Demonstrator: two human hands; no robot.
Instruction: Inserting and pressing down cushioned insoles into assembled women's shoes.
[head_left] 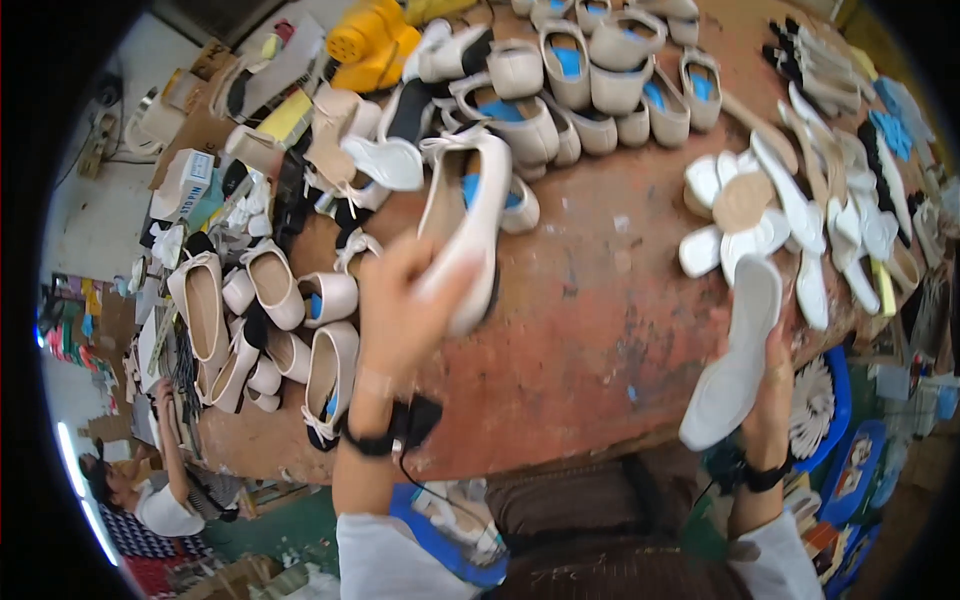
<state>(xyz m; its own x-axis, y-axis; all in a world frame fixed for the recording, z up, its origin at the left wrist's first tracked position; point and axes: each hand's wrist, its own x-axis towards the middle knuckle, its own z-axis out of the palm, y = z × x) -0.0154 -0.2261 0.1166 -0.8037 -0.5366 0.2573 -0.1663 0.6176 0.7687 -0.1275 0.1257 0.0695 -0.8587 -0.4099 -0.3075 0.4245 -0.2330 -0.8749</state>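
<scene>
My left hand point(410, 310) is closed around the heel end of a pale cream ballet flat point(486, 225), which has a small bow at its toe and blue showing inside. The shoe is raised over the table, and the hand is slightly blurred. On the right, my right hand point(768, 385) grips a white insole point(733, 355) that hangs upright near the table's front edge. Its fingers are mostly behind the insole. Nearest the left hand, several pale flats point(330, 375) with bows cluster on the table. More insoles point(760, 235) lie spread beyond the right hand.
Beige shoes point(600, 75) stand in a row along the back of the reddish worn table point(570, 370). A yellow machine point(372, 45) sits at the back left. Blue baskets point(825, 410) stand below the right edge. Another person point(165, 490) is at the far lower left.
</scene>
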